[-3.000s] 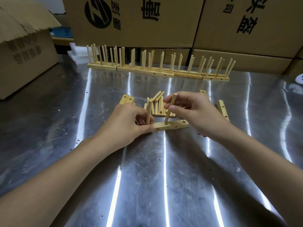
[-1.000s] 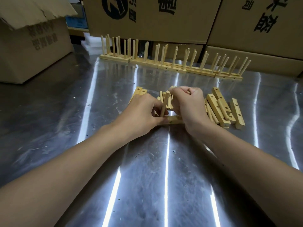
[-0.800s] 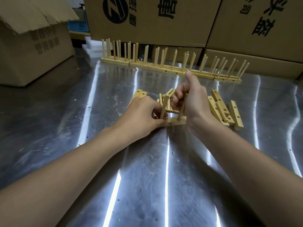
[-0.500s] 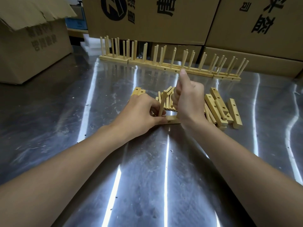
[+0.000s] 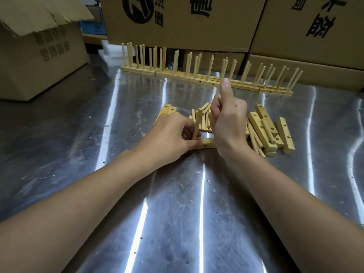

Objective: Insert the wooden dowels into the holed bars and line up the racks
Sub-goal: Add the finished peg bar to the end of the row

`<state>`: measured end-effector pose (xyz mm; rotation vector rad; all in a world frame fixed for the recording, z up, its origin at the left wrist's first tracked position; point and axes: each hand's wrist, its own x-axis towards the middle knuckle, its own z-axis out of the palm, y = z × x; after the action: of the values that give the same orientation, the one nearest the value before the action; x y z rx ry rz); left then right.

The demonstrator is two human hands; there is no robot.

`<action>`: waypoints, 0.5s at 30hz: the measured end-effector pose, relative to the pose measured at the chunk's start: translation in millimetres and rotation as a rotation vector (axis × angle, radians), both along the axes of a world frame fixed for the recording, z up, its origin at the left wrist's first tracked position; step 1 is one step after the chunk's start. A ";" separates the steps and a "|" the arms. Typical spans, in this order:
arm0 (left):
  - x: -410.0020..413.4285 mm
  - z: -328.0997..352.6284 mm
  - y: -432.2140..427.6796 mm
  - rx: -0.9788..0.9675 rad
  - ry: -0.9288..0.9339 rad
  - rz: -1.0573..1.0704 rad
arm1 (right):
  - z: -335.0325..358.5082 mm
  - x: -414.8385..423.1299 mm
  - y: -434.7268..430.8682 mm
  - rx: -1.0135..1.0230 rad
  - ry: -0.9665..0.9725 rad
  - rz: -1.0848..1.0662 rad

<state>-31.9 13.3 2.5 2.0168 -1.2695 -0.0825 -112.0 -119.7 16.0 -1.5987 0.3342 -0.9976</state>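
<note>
A short holed bar [image 5: 207, 143] lies on the steel table [image 5: 177, 213] in front of me. My left hand [image 5: 171, 134] pinches its left end, with the thumb on its front face. One wooden dowel [image 5: 197, 123] stands in the bar, leaning slightly, right beside my left fingers. My right hand [image 5: 229, 123] is a fist over the bar's right part, thumb pointing up; its fingers curl round a second dowel that the hand mostly hides. Loose dowels [image 5: 204, 119] lie just behind the bar.
A row of finished racks [image 5: 206, 77] stands along the back of the table. Loose holed bars [image 5: 262, 127] are piled to the right, and two more bars [image 5: 168, 110] lie behind my left hand. Cardboard boxes [image 5: 177, 20] wall the back, and an open box [image 5: 39, 56] stands on the left.
My right hand took a second dowel, brought it over the bar and closed into a thumb-up fist round it. My left hand has kept its hold on the bar's left end.
</note>
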 end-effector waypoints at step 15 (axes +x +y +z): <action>1.2 -2.0 -1.1 0.007 -0.048 -0.008 | -9.7 5.8 -2.4 -0.150 -0.049 -0.112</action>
<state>-30.6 12.2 0.5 2.0312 -1.3087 -0.0420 -106.2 -122.0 6.3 -1.7025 0.3242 -1.1686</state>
